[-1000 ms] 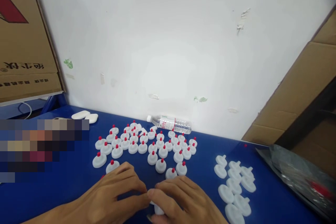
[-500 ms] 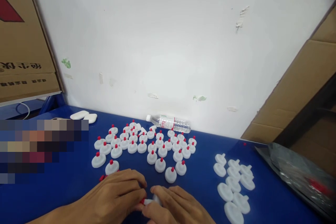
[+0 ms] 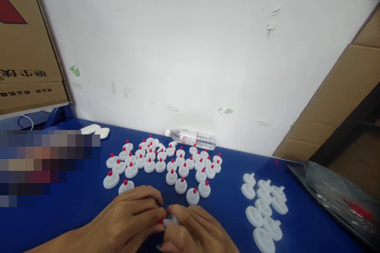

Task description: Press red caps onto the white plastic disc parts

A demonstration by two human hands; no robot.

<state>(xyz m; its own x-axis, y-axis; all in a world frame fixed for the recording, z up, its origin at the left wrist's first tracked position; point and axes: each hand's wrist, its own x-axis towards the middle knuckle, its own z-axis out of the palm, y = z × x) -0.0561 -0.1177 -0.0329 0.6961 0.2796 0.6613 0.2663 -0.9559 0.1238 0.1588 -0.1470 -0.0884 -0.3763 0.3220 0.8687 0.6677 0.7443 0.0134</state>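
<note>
Near the front edge of the view, my left hand [image 3: 135, 217] pinches a small red tip cap [image 3: 161, 221]. My right hand [image 3: 197, 229] is closed around a white plastic nozzle lid [image 3: 167, 221], mostly hidden by the fingers. The lid's spout points left and meets the red cap; how far the cap sits on it cannot be told. Beyond my hands stand many white lids with red tips, such as a capped lid [image 3: 192, 196] just past my right hand and another capped lid [image 3: 126, 186] behind my left.
Several uncapped white lids [image 3: 254, 216] lie at the right. A clear plastic bottle [image 3: 190, 138] rests on its side against the wall. Further right is a grey plastic bag [image 3: 335, 193] with red pieces, beside cardboard [image 3: 323, 99]. A cardboard box [image 3: 29, 55] stands far left.
Both hands have shifted slightly up and left, still joined at the red cap and lid. My left hand now covers more of the red caps behind it.
</note>
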